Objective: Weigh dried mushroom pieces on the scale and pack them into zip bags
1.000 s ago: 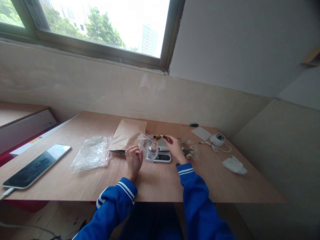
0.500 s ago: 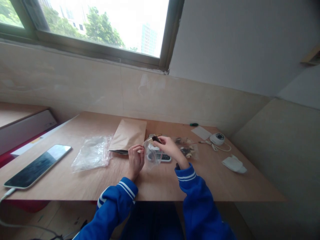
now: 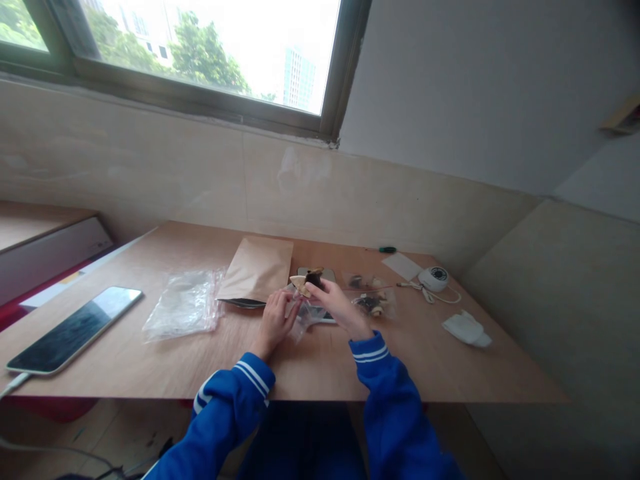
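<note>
Dried pieces [image 3: 308,281], hands pinching, clear bag [image 3: 303,317]

The small grey digital scale [image 3: 320,293] is largely hidden behind both hands, and its display is too small to read. The small clear plastic zip bag [image 3: 303,319] is mostly covered by the left hand [image 3: 277,321] and the right hand [image 3: 336,305]; the pale and dark pieces [image 3: 307,281] pinched above it are too small to identify. The flat black-screened tablet [image 3: 70,329] trails a white cable [image 3: 11,385] that is cut off at the left picture edge, and the dark contents of the two clear packets [image 3: 370,300] cannot be made out.
</note>
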Demonstrator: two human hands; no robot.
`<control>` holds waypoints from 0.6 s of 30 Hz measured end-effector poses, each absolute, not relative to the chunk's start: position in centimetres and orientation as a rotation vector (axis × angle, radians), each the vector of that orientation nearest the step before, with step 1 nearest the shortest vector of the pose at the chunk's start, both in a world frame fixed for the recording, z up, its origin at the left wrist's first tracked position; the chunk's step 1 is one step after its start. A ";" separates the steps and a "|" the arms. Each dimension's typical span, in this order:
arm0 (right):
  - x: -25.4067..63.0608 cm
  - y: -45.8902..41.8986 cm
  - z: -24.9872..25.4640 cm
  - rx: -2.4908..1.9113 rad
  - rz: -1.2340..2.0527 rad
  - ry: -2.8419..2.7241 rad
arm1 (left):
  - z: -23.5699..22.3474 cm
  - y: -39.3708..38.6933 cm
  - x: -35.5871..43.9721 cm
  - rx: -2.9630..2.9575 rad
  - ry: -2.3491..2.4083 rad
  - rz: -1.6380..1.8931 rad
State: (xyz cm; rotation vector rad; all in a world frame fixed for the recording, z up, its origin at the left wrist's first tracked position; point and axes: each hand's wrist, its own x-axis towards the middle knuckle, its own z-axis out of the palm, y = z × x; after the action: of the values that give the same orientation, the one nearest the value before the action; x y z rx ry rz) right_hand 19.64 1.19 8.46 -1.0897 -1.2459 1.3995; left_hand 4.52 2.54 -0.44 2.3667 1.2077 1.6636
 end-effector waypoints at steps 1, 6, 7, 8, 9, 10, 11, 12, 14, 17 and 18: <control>19.9 1.3 8.3 -1.103 1.355 -1.277 | -0.4 2.5 4.5 2.331 1.224 1.712; 21.5 1.6 8.3 -1.333 0.984 -1.514 | -0.6 2.2 4.2 2.184 1.286 1.896; 21.7 1.5 8.5 -1.375 0.920 -1.582 | -0.7 2.2 4.2 2.179 1.283 1.908; 21.8 1.3 8.8 -1.396 0.876 -1.656 | -0.8 2.2 4.2 2.173 1.276 1.916; 21.8 1.1 9.2 -1.393 0.854 -1.727 | -1.0 2.2 4.2 2.164 1.264 1.925; 21.7 0.9 9.6 -1.373 0.845 -1.791 | -1.1 2.2 4.2 2.153 1.251 1.934; 21.5 0.8 10.0 -1.347 0.840 -1.843 | -1.3 2.3 4.2 2.141 1.237 1.941; 21.2 0.6 10.3 -1.325 0.833 -1.880 | -1.4 2.3 4.2 2.130 1.221 1.947; 20.6 0.5 10.7 -1.331 0.804 -1.911 | -1.6 2.4 4.3 2.112 1.181 1.951; 19.7 0.7 10.7 -1.450 0.741 -1.896 | -1.8 2.4 4.4 2.096 1.135 1.941; 19.5 0.7 10.7 -1.474 0.729 -1.890 | -1.9 2.4 4.4 2.088 1.132 1.944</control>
State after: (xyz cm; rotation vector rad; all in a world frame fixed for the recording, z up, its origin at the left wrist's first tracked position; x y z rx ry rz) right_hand 19.51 0.70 10.73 -1.4744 -1.8897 0.7288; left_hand 4.39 2.43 -1.87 2.0877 1.1322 1.9437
